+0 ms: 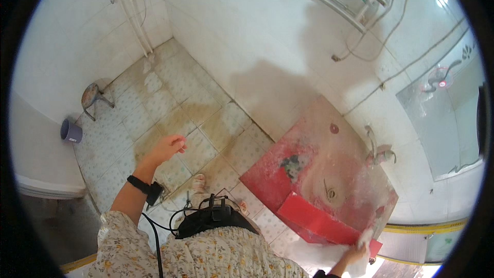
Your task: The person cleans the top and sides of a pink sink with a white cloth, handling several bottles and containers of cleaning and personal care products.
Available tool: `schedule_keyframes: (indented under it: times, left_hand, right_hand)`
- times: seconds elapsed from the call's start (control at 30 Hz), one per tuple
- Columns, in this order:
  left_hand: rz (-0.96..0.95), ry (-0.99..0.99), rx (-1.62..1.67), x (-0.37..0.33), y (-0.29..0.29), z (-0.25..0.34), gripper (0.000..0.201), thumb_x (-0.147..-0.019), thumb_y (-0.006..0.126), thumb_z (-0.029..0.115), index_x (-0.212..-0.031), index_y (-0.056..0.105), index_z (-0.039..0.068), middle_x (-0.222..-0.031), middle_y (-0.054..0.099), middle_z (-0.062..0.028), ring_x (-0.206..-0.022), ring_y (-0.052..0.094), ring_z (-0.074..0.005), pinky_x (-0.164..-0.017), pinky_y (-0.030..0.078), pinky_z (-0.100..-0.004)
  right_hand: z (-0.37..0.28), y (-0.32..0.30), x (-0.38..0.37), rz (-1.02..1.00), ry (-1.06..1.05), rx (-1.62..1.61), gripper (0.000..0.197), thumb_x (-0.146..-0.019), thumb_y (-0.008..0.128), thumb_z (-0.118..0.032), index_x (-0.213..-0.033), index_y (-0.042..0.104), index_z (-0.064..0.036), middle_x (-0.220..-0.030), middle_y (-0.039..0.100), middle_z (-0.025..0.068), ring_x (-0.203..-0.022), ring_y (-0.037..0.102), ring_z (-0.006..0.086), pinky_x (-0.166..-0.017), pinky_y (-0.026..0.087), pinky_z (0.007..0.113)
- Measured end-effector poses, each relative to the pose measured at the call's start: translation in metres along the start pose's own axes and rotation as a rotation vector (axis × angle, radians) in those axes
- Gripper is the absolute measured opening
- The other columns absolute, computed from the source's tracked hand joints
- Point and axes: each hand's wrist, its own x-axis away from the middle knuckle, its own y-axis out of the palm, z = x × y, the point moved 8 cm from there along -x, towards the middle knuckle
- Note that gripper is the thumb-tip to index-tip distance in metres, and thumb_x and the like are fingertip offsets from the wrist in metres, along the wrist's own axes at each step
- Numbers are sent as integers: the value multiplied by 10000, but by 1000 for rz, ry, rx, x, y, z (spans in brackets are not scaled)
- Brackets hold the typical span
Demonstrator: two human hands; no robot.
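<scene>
A red washbasin [303, 123] with a scuffed, whitish film over its bowl stands at the right, against the wall. Its raised red front edge [319, 221] runs toward my right hand [354, 254]. That hand is closed on a white cloth [366, 238], which touches the right end of this edge; the fingers are partly hidden. Out over the tiled floor, well away from the basin, hangs my left hand [171, 146]. Its fingers are loosely curled in, and I see nothing in them.
A tap [380, 155] rises behind the bowl, near the drain [332, 194]. A mirror [437, 113] and a loose cable [411, 64] are on the wall. Across the tiles stand a stool [92, 96] and a purple bucket [72, 132]. Black cables [157, 244] hang at my waist.
</scene>
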Motion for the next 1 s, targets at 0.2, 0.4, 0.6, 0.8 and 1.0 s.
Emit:
schedule_keyframes:
  times: [0.2,0.4,0.6,0.8,1.0]
  left_hand:
    - [-149,103,196,-89,-6,-49,235,-887,503,152,-1017,541,-41,-879,620,-90,-769,601,-165,-713,491,-312]
    - [-268,20,177,-138,-34,-82,245,-904,472,139,-1060,525,-43,-880,617,-107,-774,607,-182,-705,490,-326]
    - [-410,38,88,-170,-31,-49,255,-911,477,152,-1089,519,-27,-917,612,-118,-800,607,-194,-709,493,-323]
    - [-477,19,111,-177,-24,-16,264,-911,479,147,-1097,508,-39,-944,610,-126,-827,609,-212,-760,491,-329]
    - [-546,-52,106,-207,-4,-45,238,-902,489,121,-1071,528,-42,-926,610,-143,-852,613,-228,-766,498,-357]
  right_hand:
    - [92,-89,56,85,431,-195,384,-847,418,-126,-1154,509,86,-1093,568,253,-931,578,376,-837,453,411]
    - [-35,-146,141,11,771,114,362,-736,540,-58,-1072,566,75,-1038,579,278,-966,569,380,-839,455,395]
    - [-82,-143,207,-56,848,-84,341,-694,599,-72,-1014,601,44,-981,597,243,-949,567,367,-824,454,391]
    - [-153,-127,187,-103,654,80,288,-704,572,-113,-956,626,16,-976,595,207,-923,556,355,-815,437,420]
    - [-149,-26,201,-344,207,188,328,-778,576,-256,-1025,604,-42,-899,624,147,-811,579,303,-717,462,409]
